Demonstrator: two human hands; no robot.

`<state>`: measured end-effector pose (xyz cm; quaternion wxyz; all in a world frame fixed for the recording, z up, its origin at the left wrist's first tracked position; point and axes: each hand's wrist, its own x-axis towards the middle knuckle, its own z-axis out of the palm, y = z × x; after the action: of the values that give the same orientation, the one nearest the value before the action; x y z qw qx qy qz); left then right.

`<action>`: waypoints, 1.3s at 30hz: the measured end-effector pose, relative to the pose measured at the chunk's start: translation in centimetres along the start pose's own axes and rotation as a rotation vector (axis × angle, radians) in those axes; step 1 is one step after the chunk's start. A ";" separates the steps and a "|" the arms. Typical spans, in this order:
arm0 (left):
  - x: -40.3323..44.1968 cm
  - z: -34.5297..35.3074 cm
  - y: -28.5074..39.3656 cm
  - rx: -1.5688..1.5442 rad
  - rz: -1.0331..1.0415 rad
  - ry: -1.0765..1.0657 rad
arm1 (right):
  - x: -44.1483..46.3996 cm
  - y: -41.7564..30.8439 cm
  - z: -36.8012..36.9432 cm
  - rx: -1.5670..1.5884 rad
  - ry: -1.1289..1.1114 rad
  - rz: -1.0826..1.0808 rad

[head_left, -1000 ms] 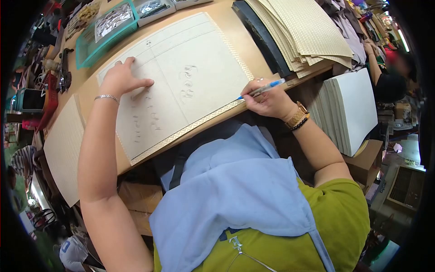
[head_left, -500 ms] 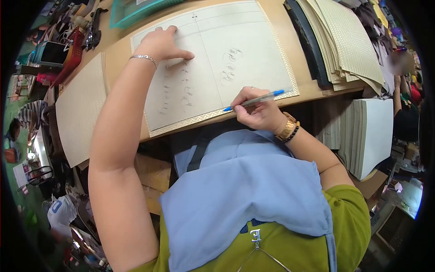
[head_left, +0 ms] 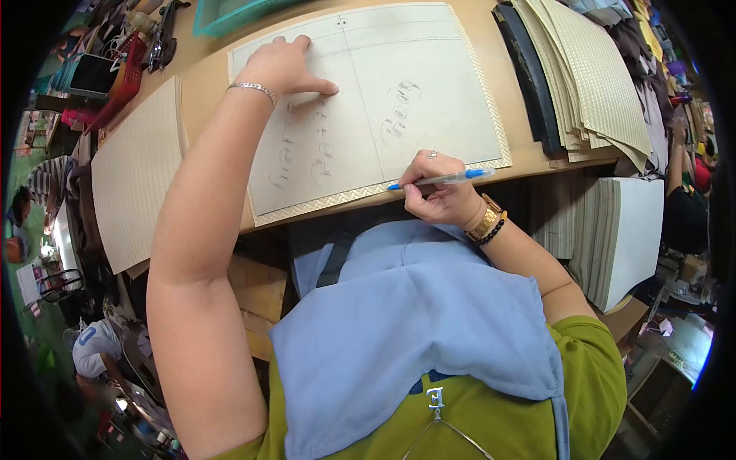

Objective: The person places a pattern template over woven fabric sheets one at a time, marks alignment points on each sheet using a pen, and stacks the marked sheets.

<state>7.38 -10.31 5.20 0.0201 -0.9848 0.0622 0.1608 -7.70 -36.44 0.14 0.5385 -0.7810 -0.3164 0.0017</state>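
Note:
A large pale sheet [head_left: 429, 61] with handwritten marks and ruled lines lies on the table, with a patterned woven-look border along its edges. My left hand [head_left: 284, 69] rests on its upper left part, fingers spread, thumb pointing right. At the sheet's near edge, my right hand [head_left: 441, 188] grips a clear pen [head_left: 452, 178] with blue ends. The pen slants, its blue tip close to the border; whether it touches cannot be made out.
Textured cream sheets [head_left: 583, 77] are stacked at the right beside a dark folder [head_left: 529, 80]. More textured sheets [head_left: 138, 169] lie at the left. A teal tray [head_left: 230, 19] stands at the back, a red basket [head_left: 123, 84] at far left. Thick white stacks [head_left: 629, 238] sit lower right.
The pen and my right hand have shifted slightly right along the near edge. My left hand keeps its place on the sheet. The whole view has tilted a little.

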 end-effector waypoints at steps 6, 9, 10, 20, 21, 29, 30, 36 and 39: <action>0.1 0.0 -0.1 0.001 -0.005 -0.031 | -0.2 0.2 0.4 0.000 0.031 0.024; 0.1 -0.1 0.0 0.003 -0.007 -0.035 | -0.3 0.5 0.4 0.043 0.031 0.020; 0.2 -0.1 -0.1 0.004 -0.003 -0.032 | -0.2 0.5 0.5 0.029 0.044 0.018; -2.2 1.7 -0.3 -0.122 -0.040 0.121 | 0.9 2.7 -3.2 0.336 0.363 0.275; -3.0 3.4 -0.8 -0.152 -0.049 0.269 | 1.2 3.7 -4.5 0.189 0.404 0.235; -10.0 10.1 -4.4 -0.533 -0.144 0.570 | -0.3 4.4 -8.2 -0.673 0.213 0.261; -10.2 10.4 -4.7 -0.592 -0.120 0.580 | -0.1 4.1 -8.1 -0.667 0.197 0.290; -9.9 9.2 -6.3 -1.583 -0.222 0.612 | 1.1 2.9 -8.2 -0.658 0.149 0.315; -11.7 6.9 -7.2 -1.874 -0.220 0.439 | 1.1 4.2 -8.9 -0.557 0.244 0.273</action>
<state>-4.85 -1.37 2.53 -0.7704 -0.6096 -0.1812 -0.0452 -1.73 -44.29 0.69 0.3329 -0.9279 -0.1303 -0.1060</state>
